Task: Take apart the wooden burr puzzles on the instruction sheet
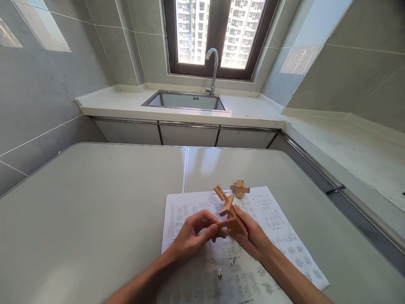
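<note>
wooden puzzle pieces (228, 213) sit clamped between the left hand (190, 236) and right hand (253, 236), both grips closed, raised above the printed sheet (278, 236) on the counter (95, 211).

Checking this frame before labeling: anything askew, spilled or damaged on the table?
Nothing spilled or damaged. The printed sheet lies slightly askew to the table edge. Both hands, left hand and right hand, hold interlocked wooden pieces above it; a small wooden puzzle sits at the sheet's far edge.
</note>
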### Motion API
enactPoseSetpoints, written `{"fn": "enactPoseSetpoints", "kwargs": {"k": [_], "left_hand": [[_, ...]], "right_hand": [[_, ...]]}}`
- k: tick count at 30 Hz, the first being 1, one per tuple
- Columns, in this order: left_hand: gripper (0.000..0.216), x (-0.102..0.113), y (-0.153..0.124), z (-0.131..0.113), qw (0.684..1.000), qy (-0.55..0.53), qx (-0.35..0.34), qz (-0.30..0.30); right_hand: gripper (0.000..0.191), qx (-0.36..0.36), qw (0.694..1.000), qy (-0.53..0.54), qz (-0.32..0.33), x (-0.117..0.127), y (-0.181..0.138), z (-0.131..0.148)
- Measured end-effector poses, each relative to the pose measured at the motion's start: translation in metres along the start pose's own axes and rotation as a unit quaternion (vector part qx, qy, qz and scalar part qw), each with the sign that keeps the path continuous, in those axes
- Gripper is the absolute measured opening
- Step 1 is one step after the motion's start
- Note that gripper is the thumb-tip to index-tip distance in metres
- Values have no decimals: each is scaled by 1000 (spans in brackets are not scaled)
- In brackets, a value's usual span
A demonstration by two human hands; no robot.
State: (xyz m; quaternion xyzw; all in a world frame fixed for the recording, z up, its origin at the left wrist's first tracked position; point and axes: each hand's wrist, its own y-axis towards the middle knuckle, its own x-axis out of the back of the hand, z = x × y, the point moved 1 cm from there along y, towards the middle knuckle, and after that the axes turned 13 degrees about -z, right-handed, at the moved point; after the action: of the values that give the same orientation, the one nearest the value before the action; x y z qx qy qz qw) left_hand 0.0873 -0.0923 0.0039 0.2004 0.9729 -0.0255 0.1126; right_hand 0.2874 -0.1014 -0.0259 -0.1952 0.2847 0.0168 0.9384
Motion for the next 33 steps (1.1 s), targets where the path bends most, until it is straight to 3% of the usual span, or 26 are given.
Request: {"fn": "enactPoseSetpoints", "kwargs": {"k": [5,9,14,18,21,29,33], "left_hand": [[28,1,-3,-4,997,-5,47,55],[32,14,6,-13,999,16,24,32],[36,43,19,-25,987,153,-24,-36],[40,65,26,-27,931,316,-52,-173],[40,75,29,-26,886,399,-70,-227],[32,87,31,-23,832,481,-92,-262],[30,84,30,-18,788,563,-133,-210]], "right_hand": [[35,5,998,54,-25,1,2,3],[27,45,997,51,-38,2,4,5],[27,59,996,43,-49,1,5,7],[30,65,997,23,-44,-2,2,9],[33,64,997,6,-40,-3,1,10],[43,77,993,-83,-22,-4,-1,8],[45,81,992,-99,-14,-7,-3,8]]}}
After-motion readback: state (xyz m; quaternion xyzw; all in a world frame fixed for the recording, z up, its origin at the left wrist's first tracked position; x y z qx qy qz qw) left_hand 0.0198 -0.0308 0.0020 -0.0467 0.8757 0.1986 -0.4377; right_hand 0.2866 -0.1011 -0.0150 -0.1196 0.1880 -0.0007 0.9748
